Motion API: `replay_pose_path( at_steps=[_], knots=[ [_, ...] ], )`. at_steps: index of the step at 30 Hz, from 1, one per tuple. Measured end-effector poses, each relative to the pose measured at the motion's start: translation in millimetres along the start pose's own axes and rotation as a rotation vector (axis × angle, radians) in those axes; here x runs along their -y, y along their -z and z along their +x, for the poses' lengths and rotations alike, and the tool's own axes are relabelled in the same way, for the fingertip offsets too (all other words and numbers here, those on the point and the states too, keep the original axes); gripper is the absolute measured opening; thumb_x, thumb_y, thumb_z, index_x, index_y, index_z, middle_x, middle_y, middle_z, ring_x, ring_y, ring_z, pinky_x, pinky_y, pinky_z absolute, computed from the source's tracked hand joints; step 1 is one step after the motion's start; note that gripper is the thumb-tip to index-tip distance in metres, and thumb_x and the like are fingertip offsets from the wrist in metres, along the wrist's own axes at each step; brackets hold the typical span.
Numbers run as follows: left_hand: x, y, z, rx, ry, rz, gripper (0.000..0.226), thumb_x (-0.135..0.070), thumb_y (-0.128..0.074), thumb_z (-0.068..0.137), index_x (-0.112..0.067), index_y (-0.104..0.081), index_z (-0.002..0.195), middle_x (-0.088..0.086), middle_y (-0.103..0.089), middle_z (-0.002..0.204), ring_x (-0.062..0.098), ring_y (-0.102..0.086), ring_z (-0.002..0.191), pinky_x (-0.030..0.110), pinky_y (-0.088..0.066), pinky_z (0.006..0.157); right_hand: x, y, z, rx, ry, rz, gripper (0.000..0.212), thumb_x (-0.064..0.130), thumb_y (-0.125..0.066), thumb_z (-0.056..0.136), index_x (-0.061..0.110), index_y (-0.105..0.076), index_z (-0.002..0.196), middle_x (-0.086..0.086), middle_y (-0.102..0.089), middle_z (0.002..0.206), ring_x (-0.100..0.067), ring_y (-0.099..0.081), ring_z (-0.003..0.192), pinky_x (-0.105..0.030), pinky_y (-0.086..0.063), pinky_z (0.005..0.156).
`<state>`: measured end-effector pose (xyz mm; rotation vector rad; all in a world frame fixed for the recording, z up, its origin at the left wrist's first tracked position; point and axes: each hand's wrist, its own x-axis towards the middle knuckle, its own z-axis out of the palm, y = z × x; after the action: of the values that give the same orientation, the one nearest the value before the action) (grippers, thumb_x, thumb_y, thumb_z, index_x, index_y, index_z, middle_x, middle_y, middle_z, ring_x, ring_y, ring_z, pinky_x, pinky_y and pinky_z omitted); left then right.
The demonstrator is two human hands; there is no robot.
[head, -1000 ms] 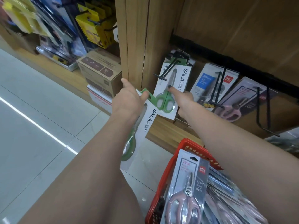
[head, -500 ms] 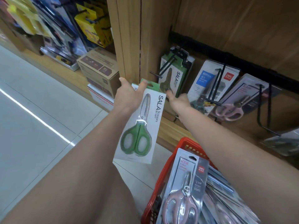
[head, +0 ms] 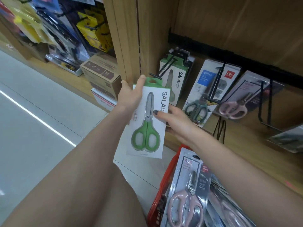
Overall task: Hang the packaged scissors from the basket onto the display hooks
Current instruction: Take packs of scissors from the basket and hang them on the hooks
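My left hand (head: 131, 94) grips the top left corner of a white SALA package of green-handled scissors (head: 147, 126), held upright with its front towards me. My right hand (head: 175, 122) pinches the package's right edge, thumb on the front. The package's green hang tab sits just below the tip of a black display hook (head: 157, 74). More SALA packages (head: 176, 79) hang further back on that hook. The red basket (head: 155, 202) is at the bottom, with a pink-handled scissors package (head: 188, 194) on top of several others.
To the right, hooks on a black rail carry a dark green scissors pack (head: 205, 89) and a pink scissors pack (head: 237, 102); another hook (head: 265, 104) is bare. A wooden post (head: 126, 38) stands left of the hook, with cardboard boxes (head: 101, 72) beyond it.
The held package has swung from tilted and low to upright, up by the hook tip. My right hand left the hung packages and took the held package's right edge.
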<state>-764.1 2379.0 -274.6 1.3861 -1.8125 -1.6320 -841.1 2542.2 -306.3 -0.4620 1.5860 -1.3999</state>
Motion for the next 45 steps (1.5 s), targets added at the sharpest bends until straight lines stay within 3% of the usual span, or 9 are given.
replay_pose_path(
  at_steps=[7,21,24,28,31,36,38,42,45],
  knots=[
    [-0.7,1.1,-0.9,-0.016,-0.063,-0.015,0.096,-0.072,-0.049,0.092,-0.015,-0.026,0.166,0.006,-0.04,0.167,0.028,-0.032,0.156,0.051,-0.031,0.126,-9.4,8.0,-5.5,-0.164,0.102,0.043,0.033,0.011,-0.068,0.099,0.015,-0.064,0.132,-0.002,-0.077,0.122,-0.021,-0.074,0.109,-0.032,-0.06,0.083],
    [-11.6,-32.0,-2.1,-0.242,-0.096,0.033,0.068,-0.035,-0.044,0.111,-0.006,-0.011,0.163,0.022,-0.024,0.159,0.041,-0.035,0.141,0.043,-0.029,0.116,11.9,6.4,56.3,-0.329,0.03,0.095,0.025,0.015,-0.071,0.096,0.014,-0.068,0.121,-0.005,-0.078,0.114,-0.023,-0.075,0.104,-0.043,-0.06,0.095],
    [-10.3,-36.2,-0.2,-0.253,-0.087,0.043,0.077,-0.037,-0.046,0.111,-0.004,-0.002,0.166,0.022,-0.018,0.163,0.041,-0.03,0.145,0.045,-0.026,0.118,22.8,12.4,81.8,-0.439,-0.005,0.173,0.017,0.019,-0.073,0.094,0.018,-0.068,0.111,-0.004,-0.078,0.107,-0.023,-0.076,0.097,-0.04,-0.064,0.086],
    [-8.9,-39.0,2.4,-0.272,-0.07,0.055,0.083,-0.042,-0.047,0.11,-0.006,0.001,0.167,0.019,-0.015,0.166,0.038,-0.026,0.149,0.048,-0.027,0.118,26.4,19.0,101.7,-0.537,0.015,0.18,0.009,0.019,-0.076,0.092,0.022,-0.068,0.094,0.004,-0.076,0.09,-0.003,-0.073,0.064,-0.013,-0.051,0.048],
    [-8.9,-39.3,3.4,-0.271,-0.073,0.055,0.084,-0.042,-0.048,0.11,-0.006,0.001,0.167,0.019,-0.014,0.167,0.038,-0.024,0.151,0.048,-0.026,0.12,20.9,20.1,106.9,-0.553,0.011,0.165,0.009,0.021,-0.077,0.091,0.02,-0.069,0.095,0.004,-0.077,0.092,-0.001,-0.07,0.059,-0.011,-0.047,0.044],
    [-9.9,-37.0,-1.7,-0.236,-0.066,0.098,0.088,-0.041,-0.05,0.109,-0.007,0.007,0.167,0.02,-0.005,0.171,0.038,-0.016,0.156,0.045,-0.019,0.125,20.7,28.1,93.1,-0.543,-0.127,-0.078,0.054,0.041,-0.081,0.083,0.013,-0.058,0.124,-0.003,-0.068,0.114,-0.021,-0.066,0.102,-0.033,-0.058,0.082],
    [-9.5,-35.3,-5.3,-0.198,-0.052,0.144,0.091,-0.04,-0.051,0.109,-0.006,0.011,0.166,0.019,0.0,0.173,0.037,-0.013,0.158,0.046,-0.017,0.126,20.4,34.8,73.9,-0.535,-0.144,-0.218,0.065,0.044,-0.079,0.084,0.01,-0.053,0.132,-0.002,-0.06,0.109,-0.022,-0.059,0.1,-0.031,-0.05,0.072],
    [-6.8,-36.9,-16.9,-0.1,0.031,0.249,0.089,-0.039,-0.057,0.106,0.0,-0.003,0.164,0.022,-0.007,0.171,0.04,-0.025,0.155,0.053,-0.028,0.125,15.4,53.8,20.2,-0.462,-0.076,-0.448,0.048,0.047,-0.07,0.091,0.019,-0.058,0.129,0.003,-0.059,0.108,-0.018,-0.057,0.102,-0.028,-0.042,0.076],
    [-3.3,-43.2,-32.6,-0.046,0.035,0.381,0.075,-0.039,-0.06,0.103,0.003,-0.025,0.154,0.023,-0.025,0.162,0.041,-0.036,0.147,0.046,-0.038,0.116,10.0,72.6,-28.2,-0.427,0.026,-0.534,0.028,0.036,-0.069,0.095,0.02,-0.062,0.117,0.013,-0.061,0.095,-0.009,-0.061,0.089,-0.01,-0.044,0.066]
  ],
)
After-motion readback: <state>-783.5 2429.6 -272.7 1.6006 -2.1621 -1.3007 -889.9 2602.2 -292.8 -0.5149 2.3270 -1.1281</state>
